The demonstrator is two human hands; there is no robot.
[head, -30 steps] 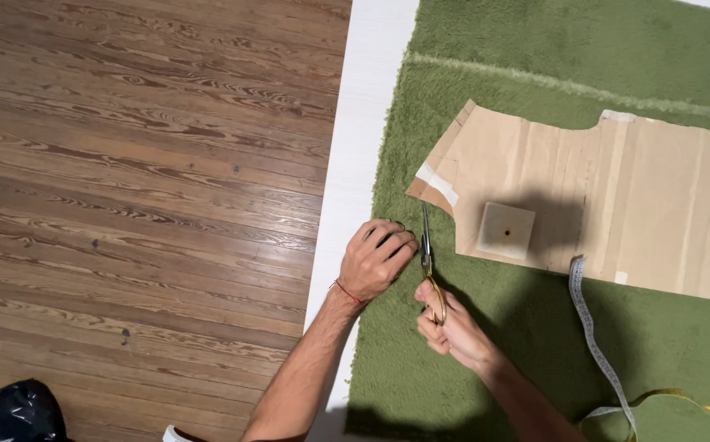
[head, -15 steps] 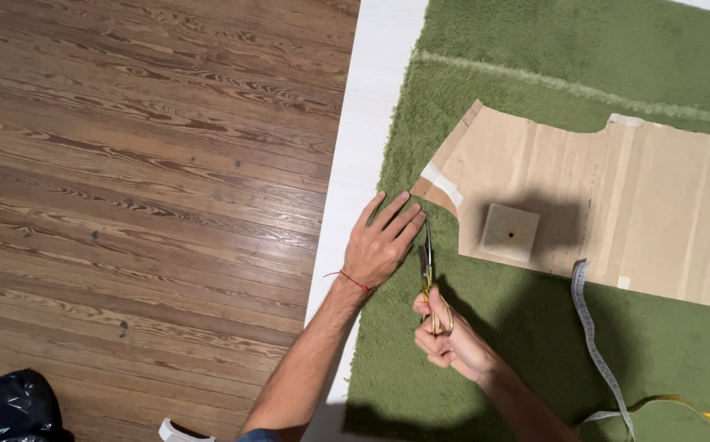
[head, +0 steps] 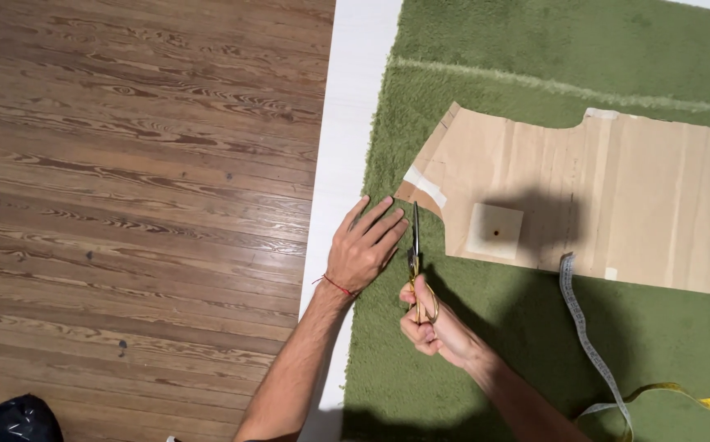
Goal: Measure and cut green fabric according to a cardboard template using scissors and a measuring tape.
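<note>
Cutting step: right hand [head: 432,331] grips scissors [head: 414,245], left hand [head: 363,245] lies flat on green fabric [head: 502,344]; next cut must follow paper pattern [head: 617,205].

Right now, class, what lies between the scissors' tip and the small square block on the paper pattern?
Head view: green fabric, then bare pattern paper, between the scissors and block.

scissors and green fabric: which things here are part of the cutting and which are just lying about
In use: scissors in right hand; green fabric under left hand; paper pattern; square weight.

Lying about: tape measure; black bag.
</note>
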